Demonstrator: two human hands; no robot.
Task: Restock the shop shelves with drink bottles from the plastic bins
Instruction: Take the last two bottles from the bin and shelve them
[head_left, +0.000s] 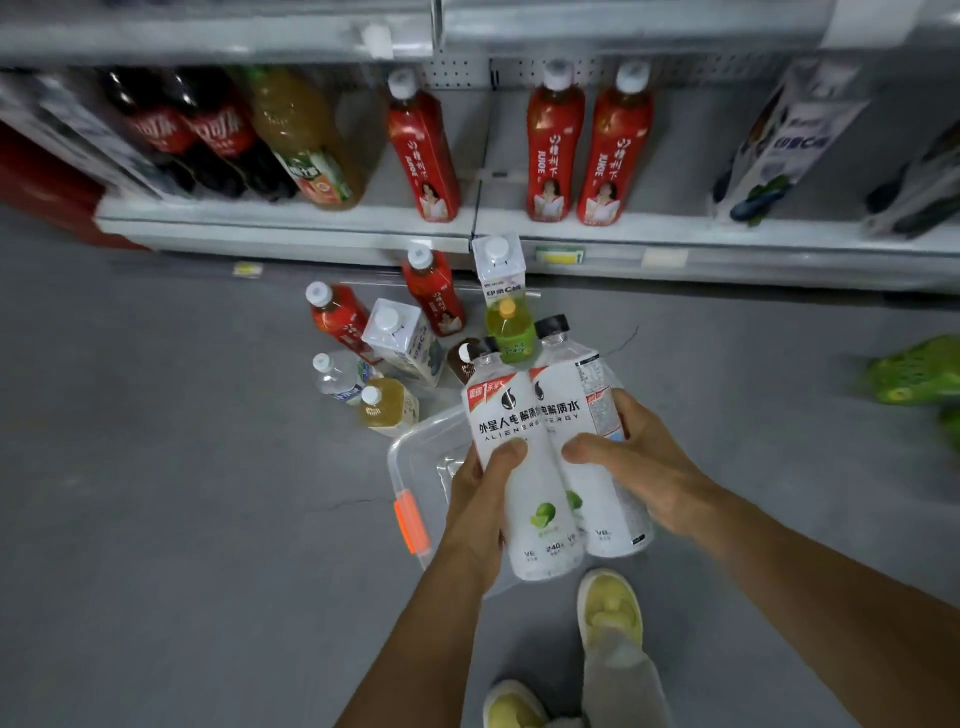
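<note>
The left hand (480, 501) is gripping one white lime bottle (530, 483) and the right hand (641, 467) is wrapping round a second white bottle (576, 387), the two touching side by side above the clear plastic bin (415, 462), well short of the shelf (291, 228).

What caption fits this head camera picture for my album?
Left hand and right hand each hold a white electrolyte-water bottle over a clear plastic bin.
</note>
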